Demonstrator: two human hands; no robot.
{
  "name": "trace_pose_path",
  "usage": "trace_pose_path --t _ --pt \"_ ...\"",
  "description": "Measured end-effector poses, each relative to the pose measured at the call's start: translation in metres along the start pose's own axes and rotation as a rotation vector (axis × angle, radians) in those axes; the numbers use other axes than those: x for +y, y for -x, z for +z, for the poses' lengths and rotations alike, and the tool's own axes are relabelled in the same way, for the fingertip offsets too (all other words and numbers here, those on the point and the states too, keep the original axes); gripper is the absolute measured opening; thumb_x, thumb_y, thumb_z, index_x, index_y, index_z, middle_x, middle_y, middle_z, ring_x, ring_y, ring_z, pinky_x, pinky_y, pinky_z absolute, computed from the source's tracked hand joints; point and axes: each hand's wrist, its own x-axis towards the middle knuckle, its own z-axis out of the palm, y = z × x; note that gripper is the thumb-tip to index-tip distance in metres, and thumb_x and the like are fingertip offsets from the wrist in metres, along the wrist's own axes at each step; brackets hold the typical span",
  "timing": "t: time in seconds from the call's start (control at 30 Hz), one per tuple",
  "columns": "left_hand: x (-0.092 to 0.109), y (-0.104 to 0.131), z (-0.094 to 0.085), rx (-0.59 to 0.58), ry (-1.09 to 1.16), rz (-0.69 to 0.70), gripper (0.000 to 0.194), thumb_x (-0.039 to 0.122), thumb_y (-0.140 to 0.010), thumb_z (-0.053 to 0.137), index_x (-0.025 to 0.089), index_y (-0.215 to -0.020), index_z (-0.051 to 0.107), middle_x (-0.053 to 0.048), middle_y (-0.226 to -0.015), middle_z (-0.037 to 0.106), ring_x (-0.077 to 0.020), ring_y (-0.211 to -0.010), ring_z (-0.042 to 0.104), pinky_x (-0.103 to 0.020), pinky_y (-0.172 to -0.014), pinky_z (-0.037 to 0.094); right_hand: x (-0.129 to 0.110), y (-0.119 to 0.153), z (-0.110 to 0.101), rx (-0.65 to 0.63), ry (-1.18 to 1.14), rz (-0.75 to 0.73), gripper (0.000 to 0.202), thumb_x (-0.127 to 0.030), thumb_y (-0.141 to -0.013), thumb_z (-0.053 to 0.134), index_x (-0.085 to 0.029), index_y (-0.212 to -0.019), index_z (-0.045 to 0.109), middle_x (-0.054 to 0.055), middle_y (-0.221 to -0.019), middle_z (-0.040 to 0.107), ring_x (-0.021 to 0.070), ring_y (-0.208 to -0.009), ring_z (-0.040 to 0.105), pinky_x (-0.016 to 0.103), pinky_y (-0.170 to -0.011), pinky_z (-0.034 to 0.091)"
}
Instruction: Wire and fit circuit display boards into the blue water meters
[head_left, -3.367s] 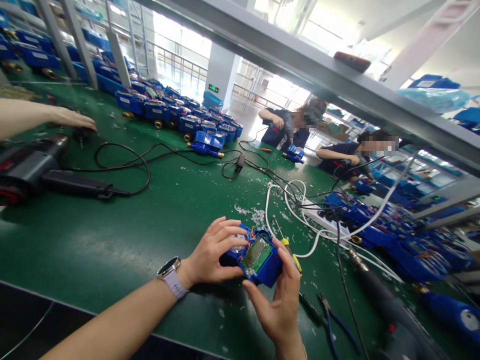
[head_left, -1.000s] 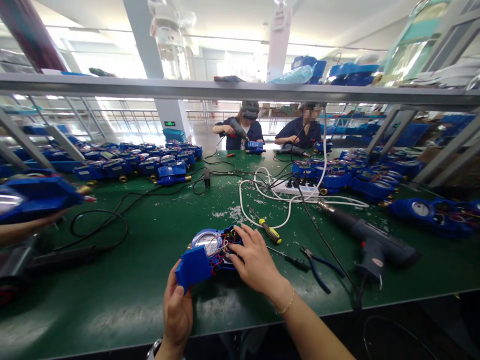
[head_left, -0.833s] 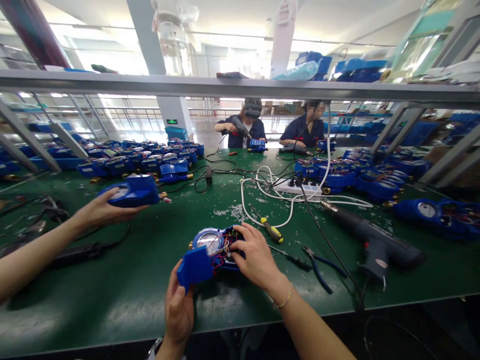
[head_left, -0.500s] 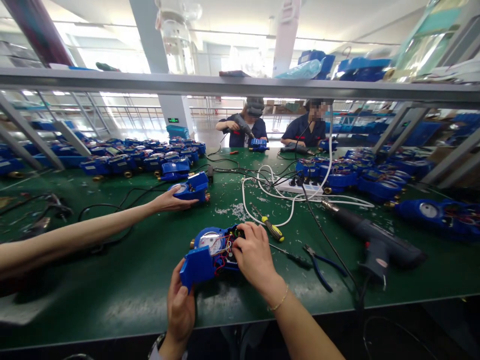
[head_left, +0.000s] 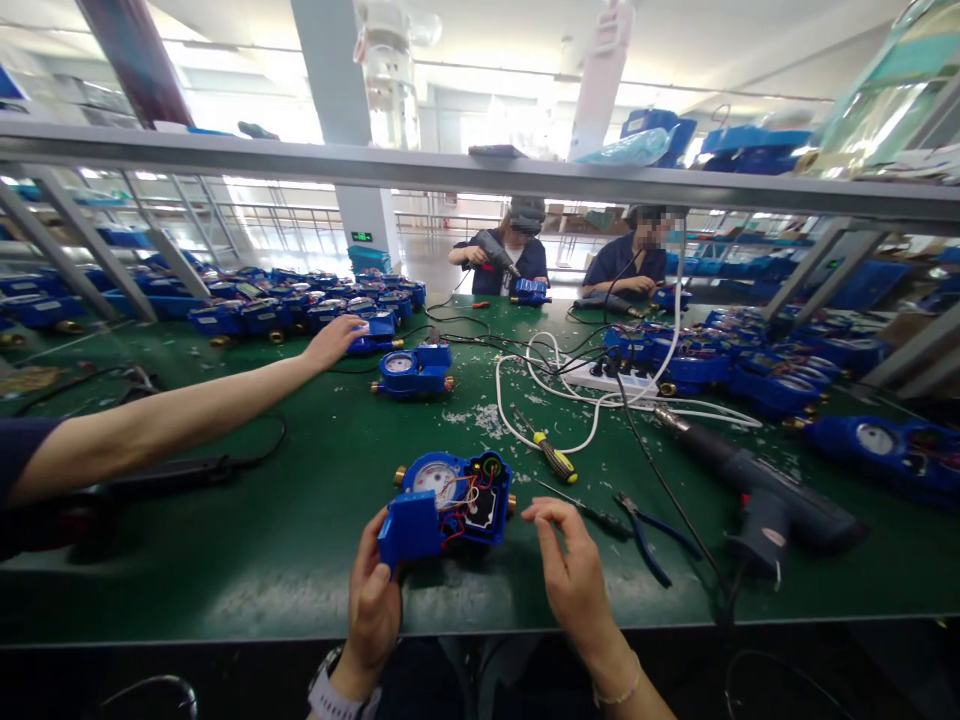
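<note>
An opened blue water meter (head_left: 491,530) lies on the green table in front of me. Its round dial, brass ends, coloured wires and a black part inside the housing show. My left hand (head_left: 373,590) grips the meter's blue lid (head_left: 411,528), which is swung out to the left. Just right of the housing, my right hand (head_left: 574,565) is raised off the meter with fingers loosely bent and apart, nothing visible in them. Beyond its fingertips lie a dark-handled screwdriver (head_left: 600,520) and blue-handled pliers (head_left: 646,545).
From the left, a co-worker's hand (head_left: 334,342) reaches to a blue meter. Another meter (head_left: 412,372) stands nearby. A yellow-black screwdriver (head_left: 555,458), a power strip (head_left: 611,378) with cables, and a heat gun (head_left: 757,490) lie right. Two people work opposite beneath a shelf (head_left: 420,168).
My right hand has come off the meter, moving right and down. The co-worker's hand has let go of one meter and reached back to another. The view has shifted slightly.
</note>
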Motion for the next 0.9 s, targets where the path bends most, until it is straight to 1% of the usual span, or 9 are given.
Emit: trace_pose_path --t 0.07,0.13,0.3,0.47,0.57,0.63,0.73,0.8,0.9 --pt "0.0 0.0 0.0 -0.003 0.001 -0.005 0.054 0.044 -0.063 0.077 0.023 -0.112 0.068 -0.004 -0.11 0.07 -0.0229 -0.1 0.062 -0.028 -0.082 0.052 0.005 0.012 -0.007 -0.004 -0.046 0.054 0.018 -0.028 -0.098 0.045 -0.021 -0.09 0.059 0.006 -0.086 0.068 0.021 -0.087 0.065 0.033 -0.079 0.05" --pt "0.0 0.0 0.0 -0.005 0.0 -0.006 0.053 0.043 -0.063 0.077 0.023 -0.112 0.068 -0.004 -0.111 0.069 -0.023 -0.1 0.062 -0.028 -0.082 0.052 0.009 0.022 -0.011 -0.033 -0.087 0.096 0.016 -0.028 -0.095 0.051 -0.021 -0.089 0.063 0.006 -0.083 0.069 0.0203 -0.08 0.066 0.031 -0.074 0.051" --pt "0.0 0.003 0.001 -0.033 -0.029 0.036 0.055 0.044 -0.064 0.076 0.023 -0.114 0.067 -0.004 -0.114 0.069 -0.023 -0.105 0.061 -0.027 -0.084 0.052 0.009 0.038 -0.009 -0.146 -0.21 0.157 0.018 -0.026 -0.092 0.054 -0.021 -0.093 0.071 0.008 -0.087 0.072 0.0221 -0.084 0.067 0.034 -0.077 0.051" --pt "0.0 0.015 -0.001 -0.138 -0.086 0.062 0.06 0.043 -0.07 0.074 0.022 -0.125 0.059 -0.007 -0.124 0.065 -0.0246 -0.109 0.062 -0.027 -0.088 0.052 -0.017 0.041 0.003 -0.274 -0.35 0.235 0.017 -0.025 -0.084 0.06 -0.019 -0.094 0.073 0.008 -0.091 0.073 0.0227 -0.088 0.066 0.035 -0.082 0.05" --pt "0.003 0.028 0.004 -0.221 -0.132 0.048 0.067 0.044 -0.07 0.075 0.023 -0.13 0.055 -0.008 -0.124 0.065 -0.027 -0.105 0.065 -0.03 -0.085 0.055 -0.035 0.038 0.015 -0.349 -0.433 0.338 0.031 -0.025 -0.077 0.068 -0.016 -0.107 0.071 0.005 -0.083 0.073 0.0195 -0.074 0.065 0.03 -0.072 0.05" --pt "0.007 0.039 0.01 -0.228 -0.165 0.022 0.07 0.046 -0.068 0.077 0.024 -0.131 0.053 -0.008 -0.124 0.065 -0.0285 -0.101 0.067 -0.032 -0.083 0.056 -0.042 0.034 0.023 -0.37 -0.477 0.411 0.037 -0.027 -0.075 0.07 -0.014 -0.11 0.069 0.004 -0.078 0.072 0.0176 -0.067 0.062 0.028 -0.064 0.048" --pt "0.009 0.054 0.015 -0.171 -0.207 -0.013 0.076 0.049 -0.064 0.08 0.025 -0.13 0.053 -0.009 -0.125 0.065 -0.0309 -0.101 0.067 -0.033 -0.083 0.056 -0.044 0.029 0.031 -0.361 -0.521 0.495 0.028 -0.033 -0.078 0.069 -0.013 -0.097 0.072 0.003 -0.074 0.07 0.0155 -0.063 0.058 0.026 -0.059 0.044" --pt "0.008 0.06 0.013 -0.139 -0.215 -0.038 0.079 0.047 -0.061 0.082 0.024 -0.13 0.052 -0.01 -0.126 0.065 -0.0322 -0.103 0.067 -0.033 -0.082 0.057 -0.042 0.028 0.033 -0.358 -0.554 0.531 0.024 -0.037 -0.08 0.068 -0.013 -0.083 0.072 0.003 -0.07 0.067 0.0144 -0.062 0.056 0.025 -0.058 0.042" --pt "0.003 0.062 0.004 -0.099 -0.165 -0.107 0.077 0.044 -0.061 0.081 0.023 -0.129 0.052 -0.009 -0.12 0.068 -0.0316 -0.102 0.067 -0.033 -0.081 0.057 -0.041 0.031 0.032 -0.382 -0.631 0.571 0.035 -0.047 -0.083 0.064 -0.014 -0.074 0.069 0.001 -0.063 0.063 0.0133 -0.058 0.055 0.025 -0.057 0.041"
